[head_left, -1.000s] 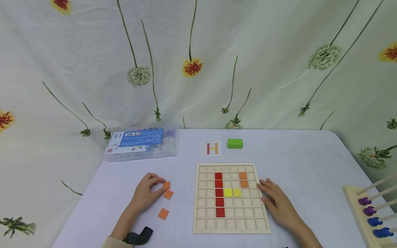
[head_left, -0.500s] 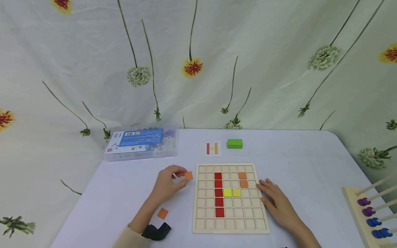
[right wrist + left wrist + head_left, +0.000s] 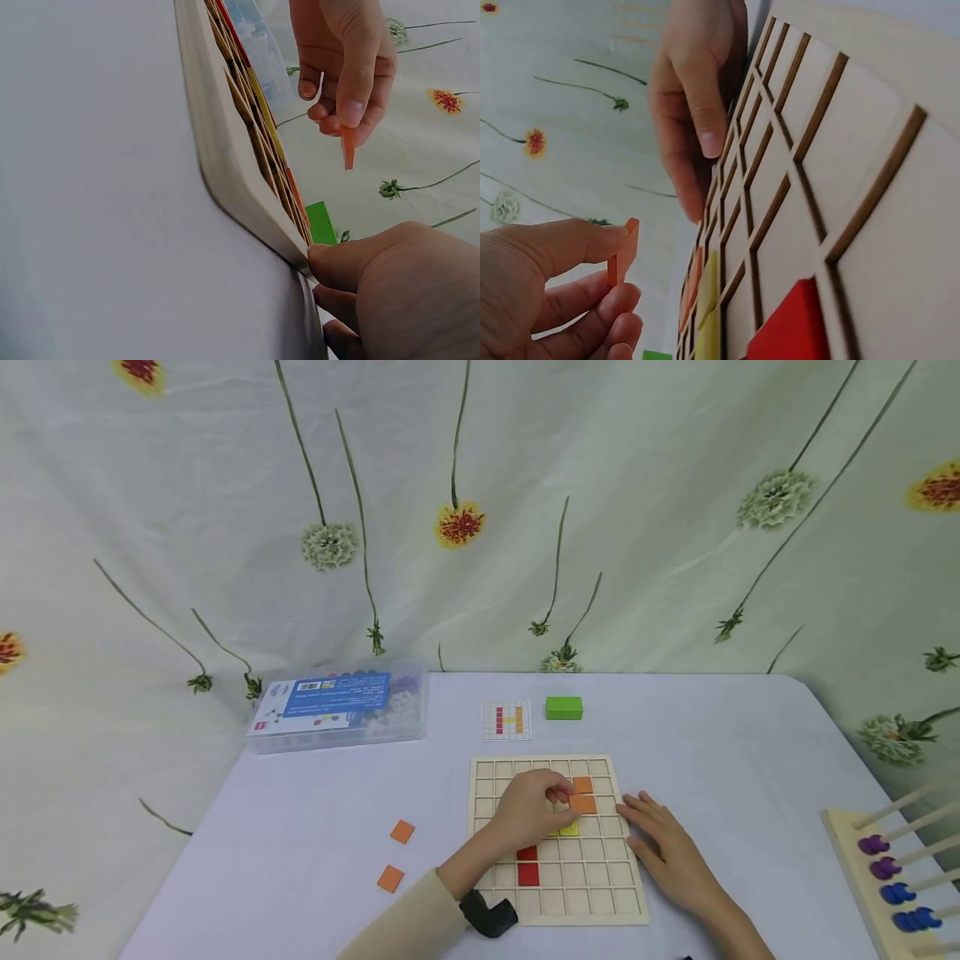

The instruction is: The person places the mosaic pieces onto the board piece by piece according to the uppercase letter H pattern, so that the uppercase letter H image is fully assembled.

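Over the wooden grid board (image 3: 592, 902), my left hand (image 3: 525, 810) pinches an orange square tile (image 3: 625, 253) between thumb and fingers. In the left wrist view that tile stands on edge, raised above the board. My right hand (image 3: 670, 856) rests at the board's right edge, its thumb and fingertips touching the rim. Red tiles (image 3: 528, 874) form a column, partly hidden by the left hand. Yellow tiles (image 3: 570, 828) sit to their right. Orange tiles (image 3: 582, 785) lie in a right-hand column, near the held tile.
Two loose orange tiles (image 3: 402, 832) lie left of the board. Behind it are a pattern card (image 3: 507, 721) and a green block (image 3: 564, 708). A clear plastic box (image 3: 337, 707) stands at the back left. A wooden bead rack (image 3: 885, 868) is at the right.
My left hand has picked up an orange tile from the table at the left and carried it rightward over the board. The right hand has stayed at the board's edge.
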Available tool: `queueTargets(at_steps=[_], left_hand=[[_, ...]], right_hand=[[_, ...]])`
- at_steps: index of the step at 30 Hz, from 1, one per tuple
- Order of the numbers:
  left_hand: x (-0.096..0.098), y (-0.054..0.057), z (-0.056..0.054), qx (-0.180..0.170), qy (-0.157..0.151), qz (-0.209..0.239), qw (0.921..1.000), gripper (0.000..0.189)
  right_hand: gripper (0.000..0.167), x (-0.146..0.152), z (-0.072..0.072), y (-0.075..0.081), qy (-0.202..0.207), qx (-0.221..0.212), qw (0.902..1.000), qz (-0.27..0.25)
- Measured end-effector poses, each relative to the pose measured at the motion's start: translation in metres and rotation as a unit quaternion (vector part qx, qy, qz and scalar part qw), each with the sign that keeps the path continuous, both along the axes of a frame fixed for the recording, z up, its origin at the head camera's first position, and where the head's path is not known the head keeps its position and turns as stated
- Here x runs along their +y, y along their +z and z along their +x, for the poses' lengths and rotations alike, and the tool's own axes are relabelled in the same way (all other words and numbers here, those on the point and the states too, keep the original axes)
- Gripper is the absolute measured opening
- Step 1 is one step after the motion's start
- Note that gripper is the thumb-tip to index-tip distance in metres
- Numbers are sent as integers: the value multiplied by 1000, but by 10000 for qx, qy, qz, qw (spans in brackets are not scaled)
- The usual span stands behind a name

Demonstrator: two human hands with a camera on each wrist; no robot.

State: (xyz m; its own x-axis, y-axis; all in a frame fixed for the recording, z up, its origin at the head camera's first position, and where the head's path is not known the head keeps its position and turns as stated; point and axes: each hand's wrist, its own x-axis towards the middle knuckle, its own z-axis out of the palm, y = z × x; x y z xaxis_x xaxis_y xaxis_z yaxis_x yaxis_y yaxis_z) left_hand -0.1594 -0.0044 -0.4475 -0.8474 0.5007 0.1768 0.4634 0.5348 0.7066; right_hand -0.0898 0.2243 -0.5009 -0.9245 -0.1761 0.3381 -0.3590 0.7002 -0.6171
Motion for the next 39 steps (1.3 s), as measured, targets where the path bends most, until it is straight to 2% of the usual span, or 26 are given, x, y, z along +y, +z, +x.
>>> queueTargets(at_steps=[5, 11, 25, 29, 32, 34, 39], left_hand=[[15, -9, 3, 48, 7, -422, 9991, 14], [20, -17, 4, 211, 39, -860, 9961, 12], [24, -20, 5, 457, -31, -1284, 9907, 12], [19, -12, 7, 577, -3, -1394, 9886, 17], [8, 0, 9, 643, 38, -1352, 9887, 23], [-4, 9, 11, 713, 67, -1241, 9897, 27], [-54, 24, 19, 830, 478, -772, 9924, 40]], right_hand=[[40, 0, 0, -1, 0, 29, 10000, 26], [40, 1, -1, -1, 41, 68, 10000, 13], [40, 0, -2, -1, 91, 224, 9997, 50], [40, 0, -2, -1, 70, 223, 9997, 64], [40, -1, -1, -1, 51, 192, 9998, 65], [40, -1, -1, 0, 41, 165, 9998, 58], [41, -1, 0, 0, 15, 152, 9999, 50]])
